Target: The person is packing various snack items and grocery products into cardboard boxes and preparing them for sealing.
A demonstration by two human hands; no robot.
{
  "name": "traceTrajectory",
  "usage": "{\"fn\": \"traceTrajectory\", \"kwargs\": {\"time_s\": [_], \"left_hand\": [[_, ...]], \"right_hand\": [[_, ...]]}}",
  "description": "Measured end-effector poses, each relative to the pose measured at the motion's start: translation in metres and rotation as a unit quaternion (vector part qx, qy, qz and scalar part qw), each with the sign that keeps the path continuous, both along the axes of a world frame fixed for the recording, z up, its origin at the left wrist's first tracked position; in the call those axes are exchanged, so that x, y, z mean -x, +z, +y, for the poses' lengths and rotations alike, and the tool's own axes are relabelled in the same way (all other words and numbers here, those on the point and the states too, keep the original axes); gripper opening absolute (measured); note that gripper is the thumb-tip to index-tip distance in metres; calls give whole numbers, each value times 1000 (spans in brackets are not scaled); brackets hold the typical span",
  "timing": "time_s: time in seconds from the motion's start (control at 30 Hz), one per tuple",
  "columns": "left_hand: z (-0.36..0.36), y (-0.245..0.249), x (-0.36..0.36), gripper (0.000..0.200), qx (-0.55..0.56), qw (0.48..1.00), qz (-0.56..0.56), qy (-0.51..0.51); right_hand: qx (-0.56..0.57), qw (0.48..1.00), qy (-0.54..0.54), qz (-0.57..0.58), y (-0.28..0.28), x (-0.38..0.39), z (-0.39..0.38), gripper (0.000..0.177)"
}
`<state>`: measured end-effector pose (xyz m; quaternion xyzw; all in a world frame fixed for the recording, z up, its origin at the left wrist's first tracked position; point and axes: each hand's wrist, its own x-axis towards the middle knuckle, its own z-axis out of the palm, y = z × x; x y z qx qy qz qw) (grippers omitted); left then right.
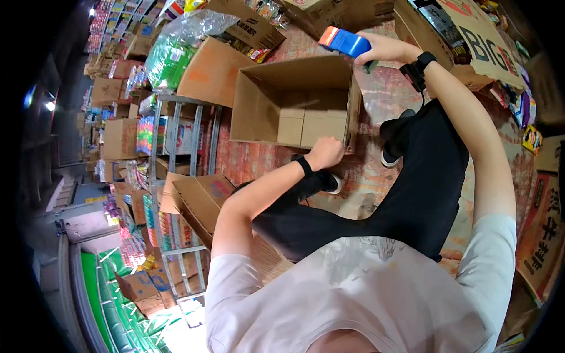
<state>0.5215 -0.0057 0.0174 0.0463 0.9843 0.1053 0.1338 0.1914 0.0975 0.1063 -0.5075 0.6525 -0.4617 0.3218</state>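
An open cardboard box stands on the floor in front of me, with only its bare bottom flaps showing inside. My left hand is closed at the box's near rim, close to its right corner. The fingertips there are partly hidden. Beyond the box's far right corner, my right hand grips a small blue packet with an orange and white end. That packet is held above the floor, outside the box. Its label is too small to read.
A metal ladder lies on the left beside stacked cartons and shelves of packaged goods. Clear plastic with green items sits at upper left. A printed carton is at upper right, with snack bags nearby. My feet flank the near floor.
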Motion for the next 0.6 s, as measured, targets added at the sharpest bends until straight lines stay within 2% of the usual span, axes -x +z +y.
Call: {"fn": "traceTrajectory", "kwargs": {"time_s": [0.07,0.17,0.2,0.27,0.33,0.4,0.47,0.5,0.6], "left_hand": [[-1,-4,-28,23,-10,996,16,-93],[-2,8,-83,19,48,971,-61,-227],[-8,8,-103,19,49,965,-56,-253],[-24,8,-139,22,-1,969,-47,-244],[-29,23,-151,37,72,970,-147,-181],[-52,33,-154,40,137,960,-172,-174],[-95,22,-168,35,159,964,-59,-204],[-109,27,-172,35,159,965,-59,-199],[-149,40,-168,33,223,957,-107,-154]], "right_hand": [[11,999,-39,28,-2,13,8,53],[-9,994,-51,91,-11,33,4,55],[-23,992,-60,107,-9,32,2,49],[-27,997,-51,60,-1,26,-6,48],[-30,993,-58,101,3,16,-19,49],[-22,996,-58,66,8,2,-28,51],[-18,998,-51,27,11,-8,-34,50],[-13,999,-49,-13,12,-14,-38,50],[10,998,-48,-30,12,-18,-38,46]]}}
